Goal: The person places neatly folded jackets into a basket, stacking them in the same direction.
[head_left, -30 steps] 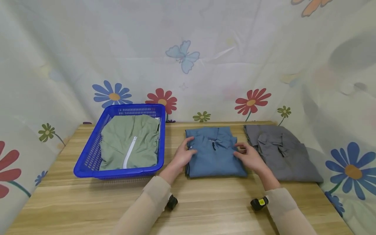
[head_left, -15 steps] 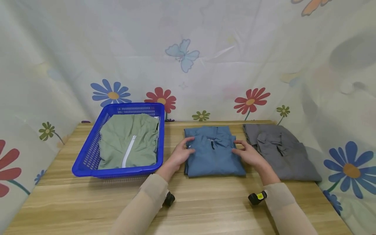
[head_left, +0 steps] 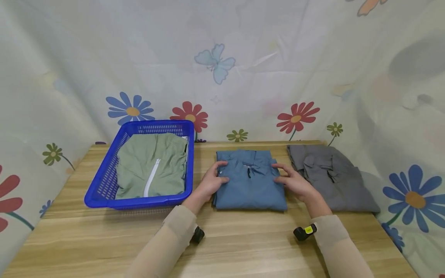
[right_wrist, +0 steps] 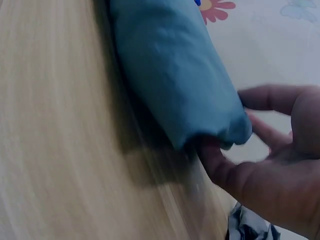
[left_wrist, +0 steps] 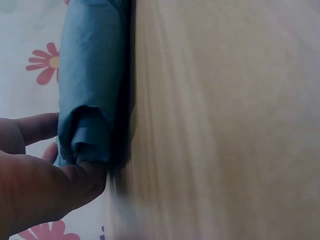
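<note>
A folded blue shirt lies on the bench toward its far edge, roughly midway along it, between a blue basket and a folded grey shirt. The blue shirt's collar points to the far edge, and its slightly longer side runs from the far edge toward the near one; its folded bottom faces the person.

The left hand grips the shirt's left side: the thumb lies on top, and in the left wrist view a finger is tucked under the rolled fold of cloth. The right hand grips the right side the same way, with fingers spread over the top and, in the right wrist view, a fingertip under the shirt's edge. Both hands are closed on the cloth, not clenched tight.

The basket stands near the far left corner, just beside the blue shirt, and holds a green garment with a white zip. The grey shirt lies near the far right corner, close beside the right hand. A flowered cloth hangs behind the bench.
</note>
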A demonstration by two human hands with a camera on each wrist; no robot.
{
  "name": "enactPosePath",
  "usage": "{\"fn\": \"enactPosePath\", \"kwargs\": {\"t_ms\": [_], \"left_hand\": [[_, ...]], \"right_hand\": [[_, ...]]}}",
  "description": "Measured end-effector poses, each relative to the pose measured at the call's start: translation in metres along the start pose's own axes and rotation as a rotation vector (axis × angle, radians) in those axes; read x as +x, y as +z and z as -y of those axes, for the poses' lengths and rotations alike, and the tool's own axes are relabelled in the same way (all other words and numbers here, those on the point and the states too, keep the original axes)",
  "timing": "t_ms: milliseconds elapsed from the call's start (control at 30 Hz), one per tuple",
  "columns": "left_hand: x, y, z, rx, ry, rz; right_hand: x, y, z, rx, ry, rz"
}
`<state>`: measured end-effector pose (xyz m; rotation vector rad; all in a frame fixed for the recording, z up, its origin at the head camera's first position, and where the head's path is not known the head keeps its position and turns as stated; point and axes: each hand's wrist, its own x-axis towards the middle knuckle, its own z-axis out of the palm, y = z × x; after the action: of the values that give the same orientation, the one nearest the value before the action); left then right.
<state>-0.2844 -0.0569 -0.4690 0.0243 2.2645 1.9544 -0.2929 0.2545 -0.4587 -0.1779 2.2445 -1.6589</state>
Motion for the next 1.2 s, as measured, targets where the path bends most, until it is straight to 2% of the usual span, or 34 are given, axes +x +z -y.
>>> {"fn": "enactPosePath", "kwargs": {"t_ms": [133,333,667,967,1200], "left_hand": [[-0.001,-0.001,-0.001,0.010,-0.011,0.012],[-0.001,-0.001,-0.001,0.011,-0.010,0.016],[-0.002,-0.002,0.000,-0.020,-0.022,0.015],[-0.002,0.003,-0.002,-0.076,-0.025,-0.005],[-0.007,0.006,-0.010,-0.100,-0.013,-0.002]], "right_hand": [[0.001,-0.004,0.000,-0.013,0.000,0.067],[0.000,-0.007,0.000,-0.038,0.011,0.096],[0.002,-0.010,-0.003,-0.077,0.028,0.074],[-0.003,-0.012,0.001,-0.102,-0.010,0.035],[-0.010,-0.014,0.010,-0.156,-0.044,0.011]]}}
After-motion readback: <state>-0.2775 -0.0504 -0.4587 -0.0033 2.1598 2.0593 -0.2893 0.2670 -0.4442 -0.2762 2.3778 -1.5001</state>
